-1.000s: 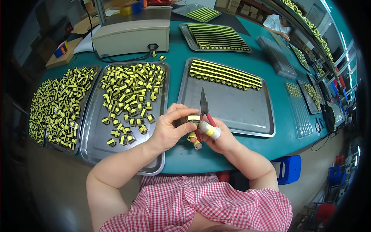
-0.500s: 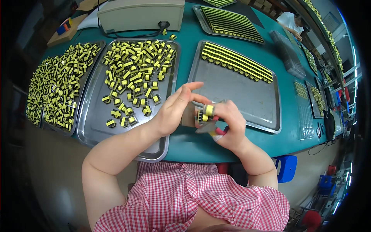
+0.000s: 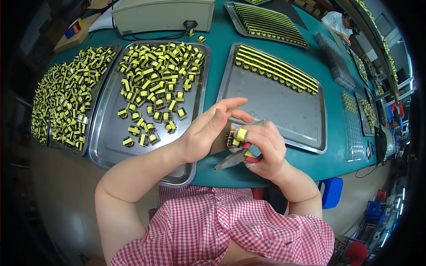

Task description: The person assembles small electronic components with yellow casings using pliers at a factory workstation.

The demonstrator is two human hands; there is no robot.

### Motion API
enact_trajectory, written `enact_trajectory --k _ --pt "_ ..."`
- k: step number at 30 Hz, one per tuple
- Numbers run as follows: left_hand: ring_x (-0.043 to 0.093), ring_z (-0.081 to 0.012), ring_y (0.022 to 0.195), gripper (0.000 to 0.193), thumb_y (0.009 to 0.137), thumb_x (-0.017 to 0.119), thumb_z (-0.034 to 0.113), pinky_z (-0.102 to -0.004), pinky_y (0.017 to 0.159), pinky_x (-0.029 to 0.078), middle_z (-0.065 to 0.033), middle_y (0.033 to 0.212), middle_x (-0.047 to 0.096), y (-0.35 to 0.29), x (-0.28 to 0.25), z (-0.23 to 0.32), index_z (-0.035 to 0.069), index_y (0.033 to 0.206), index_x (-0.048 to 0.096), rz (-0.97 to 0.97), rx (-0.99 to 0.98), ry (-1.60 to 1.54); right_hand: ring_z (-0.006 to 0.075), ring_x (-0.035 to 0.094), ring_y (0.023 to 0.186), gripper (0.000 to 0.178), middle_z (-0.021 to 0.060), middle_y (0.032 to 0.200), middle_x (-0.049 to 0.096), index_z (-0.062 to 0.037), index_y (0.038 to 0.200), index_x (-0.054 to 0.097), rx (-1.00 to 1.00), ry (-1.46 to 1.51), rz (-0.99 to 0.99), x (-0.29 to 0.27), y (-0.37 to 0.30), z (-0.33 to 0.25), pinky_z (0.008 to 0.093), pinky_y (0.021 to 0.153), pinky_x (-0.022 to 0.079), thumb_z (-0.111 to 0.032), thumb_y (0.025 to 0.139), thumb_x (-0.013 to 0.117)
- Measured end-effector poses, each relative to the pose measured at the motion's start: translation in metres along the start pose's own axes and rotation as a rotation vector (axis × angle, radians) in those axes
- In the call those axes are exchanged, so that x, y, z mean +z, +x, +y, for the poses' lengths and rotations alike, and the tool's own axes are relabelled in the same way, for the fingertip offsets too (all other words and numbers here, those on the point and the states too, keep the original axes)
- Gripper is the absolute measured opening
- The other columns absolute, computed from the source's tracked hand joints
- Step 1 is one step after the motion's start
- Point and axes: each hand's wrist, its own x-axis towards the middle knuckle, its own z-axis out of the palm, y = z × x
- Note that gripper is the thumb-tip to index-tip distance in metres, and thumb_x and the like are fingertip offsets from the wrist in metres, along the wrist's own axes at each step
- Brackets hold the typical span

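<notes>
My left hand point(image 3: 202, 135) is open, its fingers stretched to the right, and it seems to hold nothing. Close to its fingertips, my right hand point(image 3: 268, 148) is closed round a pair of pliers point(image 3: 230, 160) with red handles; their metal jaws point down to the left. The same hand pinches a small yellow-taped transformer point(image 3: 240, 134) with dark pins facing left. Partly hidden behind my left hand is a brown block point(image 3: 218, 144). Loose transformers of the same kind lie heaped in the metal tray point(image 3: 104, 153) to the left.
On the right, a metal tray point(image 3: 284, 126) holds neat rows of transformers along its far side. Another filled tray point(image 3: 266, 26) stands behind it. A beige machine point(image 3: 162, 17) with a black cable sits at the back. A co-worker point(image 3: 335, 24) is at the far right.
The pliers, blurred before, now show clearly with their jaws turned down to the left. My left fingers have shifted slightly right, and the whole view has moved a little.
</notes>
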Motion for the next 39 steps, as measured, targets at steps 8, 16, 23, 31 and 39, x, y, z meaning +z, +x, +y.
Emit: enact_trajectory --k 8,16,23,31,39 --pt "0.05 -0.0142 0.099 0.056 0.096 0.024 0.041 -0.0261 0.087 0.04 -0.0133 0.115 0.049 -0.002 0.002 -0.005 -0.002 0.132 0.027 0.024 0.021 -0.021 0.0215 0.048 0.058 0.044 0.0079 0.082 0.06 -0.0021 0.091 0.059 0.003 -0.035 -0.049 0.0 0.003 -0.005 0.0299 0.051 0.04 -0.003 0.048 0.067" --pt "0.049 -0.0185 0.105 0.065 0.094 0.023 0.048 -0.0279 0.089 0.04 -0.0168 0.121 0.045 -0.001 -0.001 -0.006 -0.003 0.134 0.023 0.0 -0.039 0.091 0.0224 0.05 0.058 0.042 0.0092 0.082 0.06 -0.0004 0.09 0.058 0.011 -0.043 -0.039 0.003 0.006 -0.011 0.0309 0.051 0.041 -0.003 0.05 0.067" --pt "0.048 -0.018 0.105 0.066 0.093 0.019 0.05 -0.0274 0.089 0.039 -0.0152 0.121 0.045 0.001 0.005 -0.003 -0.001 0.134 0.024 0.001 -0.086 0.043 0.0235 0.052 0.06 0.041 0.0101 0.082 0.06 0.0001 0.09 0.059 0.01 -0.017 -0.005 0.003 0.008 -0.012 0.0317 0.053 0.043 -0.004 0.05 0.067" --pt "0.048 -0.0173 0.105 0.062 0.095 0.019 0.047 -0.027 0.09 0.038 -0.0145 0.122 0.045 -0.001 0.008 -0.006 0.0 0.134 0.025 0.01 -0.126 -0.058 0.0235 0.053 0.061 0.041 0.0103 0.081 0.06 0.0004 0.089 0.059 0.032 0.017 -0.014 0.004 0.006 -0.016 0.032 0.053 0.044 -0.003 0.049 0.067" --pt "0.054 -0.0131 0.091 0.042 0.096 0.033 0.029 -0.0241 0.079 0.044 -0.0113 0.105 0.056 0.007 -0.001 -0.005 0.0 0.126 0.039 0.233 -0.28 0.025 0.0245 0.056 0.065 0.037 0.009 0.08 0.06 -0.002 0.089 0.058 0.116 0.043 0.013 0.011 0.003 -0.004 0.0322 0.057 0.046 -0.002 0.054 0.069"
